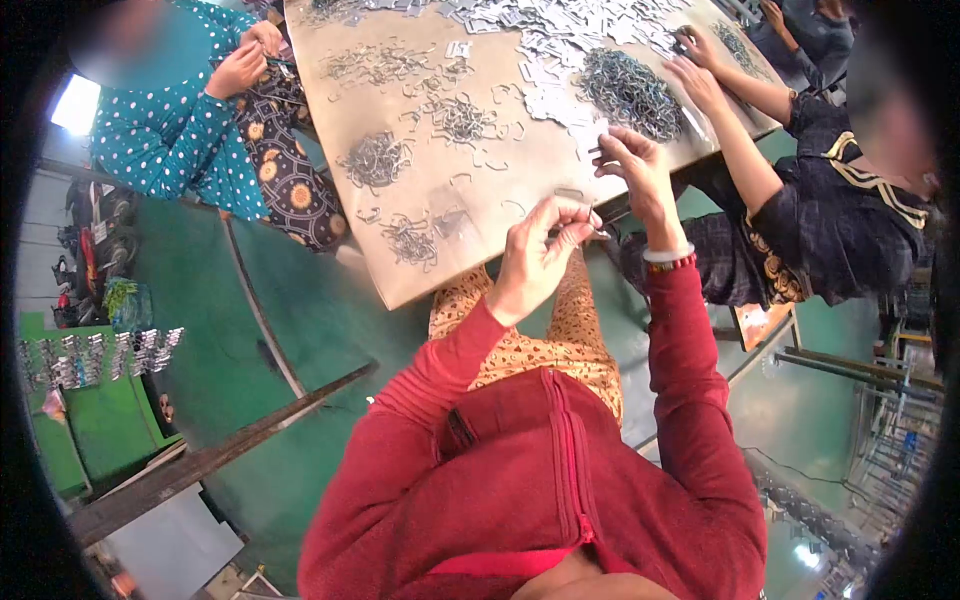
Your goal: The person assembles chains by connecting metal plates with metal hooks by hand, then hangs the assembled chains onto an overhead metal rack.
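My left hand (pixel 541 250) is at the near edge of the table, thumb and fingers pinched on a small, thin metal piece (pixel 600 232) whose exact shape is too small to make out. To its right and slightly farther out, my right hand (pixel 643 178) is raised, its fingertips closed on a small dark piece (pixel 595 152). Flat white cards (pixel 550 100) lie just beyond the right hand. Left of my hands, bent metal hooks lie in loose piles, among them a pile (pixel 375 159) and a nearer pile (pixel 410 240) beside a clear plastic bag (pixel 453 224).
The brown-covered table (pixel 350 270) carries a large heap of dark metal hooks (pixel 630 92). One person (pixel 170 110) sits at the left side, hands together; another person (pixel 840 190) at the right reaches over the heap. A metal bar (pixel 240 440) crosses the floor behind me.
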`<act>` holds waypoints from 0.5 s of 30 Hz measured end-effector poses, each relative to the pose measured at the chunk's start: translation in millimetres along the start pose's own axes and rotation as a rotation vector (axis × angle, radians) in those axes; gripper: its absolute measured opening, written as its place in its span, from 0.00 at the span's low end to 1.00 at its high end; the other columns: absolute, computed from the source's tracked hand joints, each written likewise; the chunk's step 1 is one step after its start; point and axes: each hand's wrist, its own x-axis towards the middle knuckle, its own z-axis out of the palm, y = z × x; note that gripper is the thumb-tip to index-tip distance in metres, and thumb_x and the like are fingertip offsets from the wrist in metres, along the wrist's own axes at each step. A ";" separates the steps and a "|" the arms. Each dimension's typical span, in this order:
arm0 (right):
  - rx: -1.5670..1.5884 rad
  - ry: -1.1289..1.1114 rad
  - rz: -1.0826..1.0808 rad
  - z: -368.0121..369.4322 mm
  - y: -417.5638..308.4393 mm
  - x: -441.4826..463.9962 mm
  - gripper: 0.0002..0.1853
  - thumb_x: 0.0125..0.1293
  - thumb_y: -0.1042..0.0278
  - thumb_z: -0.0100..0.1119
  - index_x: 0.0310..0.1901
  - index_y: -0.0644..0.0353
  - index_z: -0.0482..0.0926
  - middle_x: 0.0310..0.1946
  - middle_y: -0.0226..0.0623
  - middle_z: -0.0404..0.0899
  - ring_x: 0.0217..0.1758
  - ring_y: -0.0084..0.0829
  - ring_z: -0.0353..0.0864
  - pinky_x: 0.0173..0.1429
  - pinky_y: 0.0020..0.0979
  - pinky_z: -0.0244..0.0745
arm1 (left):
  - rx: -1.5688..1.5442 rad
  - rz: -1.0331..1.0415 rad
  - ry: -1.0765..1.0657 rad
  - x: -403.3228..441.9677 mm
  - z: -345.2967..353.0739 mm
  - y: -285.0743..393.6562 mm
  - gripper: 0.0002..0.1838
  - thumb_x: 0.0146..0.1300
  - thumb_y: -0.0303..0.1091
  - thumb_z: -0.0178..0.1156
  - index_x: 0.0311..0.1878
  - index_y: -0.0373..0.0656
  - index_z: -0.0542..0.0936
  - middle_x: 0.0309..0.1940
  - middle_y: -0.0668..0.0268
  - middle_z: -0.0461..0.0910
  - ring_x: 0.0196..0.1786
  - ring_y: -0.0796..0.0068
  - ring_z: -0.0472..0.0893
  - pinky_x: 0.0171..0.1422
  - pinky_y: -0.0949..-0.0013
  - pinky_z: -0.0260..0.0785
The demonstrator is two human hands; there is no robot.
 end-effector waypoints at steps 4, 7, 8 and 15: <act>0.008 -0.004 -0.004 19.6 -35.0 -53.9 0.11 0.59 0.74 0.61 0.42 0.71 0.77 0.29 0.38 0.79 0.25 0.25 0.79 0.26 0.22 0.76 | -0.017 0.039 0.053 -0.8 6.7 -13.9 0.05 0.64 0.25 0.53 0.41 0.36 0.71 0.34 0.63 0.79 0.39 0.78 0.79 0.45 0.74 0.72; -0.023 -0.009 -0.025 23.5 -48.2 -69.0 0.13 0.59 0.73 0.61 0.43 0.73 0.77 0.29 0.39 0.80 0.25 0.23 0.79 0.27 0.22 0.77 | 0.005 -0.021 0.002 -1.4 5.7 -10.9 0.05 0.66 0.25 0.52 0.42 0.34 0.71 0.37 0.62 0.78 0.43 0.76 0.78 0.51 0.73 0.71; -0.020 -0.010 -0.023 24.0 -52.2 -71.4 0.13 0.59 0.73 0.61 0.43 0.73 0.77 0.28 0.39 0.80 0.25 0.23 0.79 0.26 0.22 0.77 | 0.025 -0.031 0.002 -2.0 5.8 -11.4 0.06 0.66 0.26 0.52 0.43 0.34 0.71 0.37 0.62 0.78 0.43 0.76 0.78 0.51 0.73 0.71; -0.040 0.004 0.042 25.5 -64.4 -77.3 0.14 0.58 0.74 0.61 0.42 0.75 0.76 0.25 0.40 0.79 0.21 0.25 0.79 0.26 0.21 0.76 | 0.085 0.051 0.085 -3.6 10.8 -19.8 0.04 0.62 0.26 0.55 0.38 0.36 0.73 0.32 0.61 0.79 0.34 0.74 0.81 0.38 0.72 0.73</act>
